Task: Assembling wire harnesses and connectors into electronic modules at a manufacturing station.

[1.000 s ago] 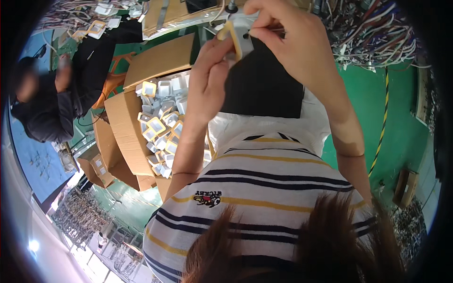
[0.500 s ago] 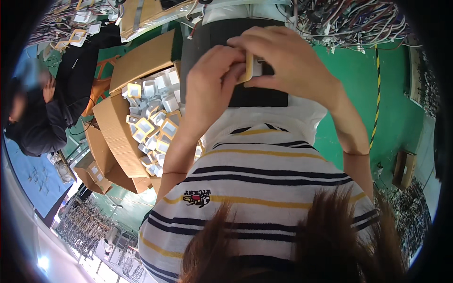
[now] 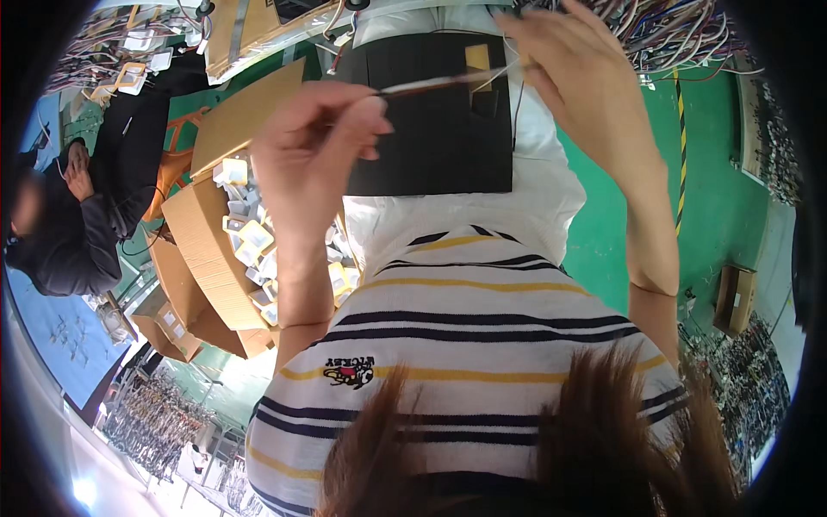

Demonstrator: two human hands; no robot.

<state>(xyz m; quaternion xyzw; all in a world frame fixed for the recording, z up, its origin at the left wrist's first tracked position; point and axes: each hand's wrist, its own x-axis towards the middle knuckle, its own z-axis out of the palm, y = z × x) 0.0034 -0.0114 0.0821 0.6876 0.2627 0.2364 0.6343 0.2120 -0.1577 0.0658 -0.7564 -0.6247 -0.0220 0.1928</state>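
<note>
A thin cable (image 3: pixel 431 85) of white and dark wires is stretched between my hands above a black board (image 3: pixel 413 155) on my lap. My left hand (image 3: pixel 323 142) pinches its left end between thumb and fingers. At its right end, my right hand (image 3: pixel 573 82) has its thumb and fingers closed around the wires; motion blurs the fingertips. Below the cable, near the board's right side, lies a small piece with a yellow part (image 3: pixel 477 59) and a dark part; its exact kind is hard to make out.
A cardboard box (image 3: pixel 207 250) of yellow-framed white casings (image 3: pixel 254 234) stands at my left. Bundles of wires (image 3: pixel 680 34) hang at the far right. A person in dark clothes (image 3: pixel 77 233) sits at a blue table (image 3: pixel 77 345) on the far left.
My hands have moved apart from the yellow-framed white casing they held together. The left went left and down, the right went right, and a cable now spans them.
</note>
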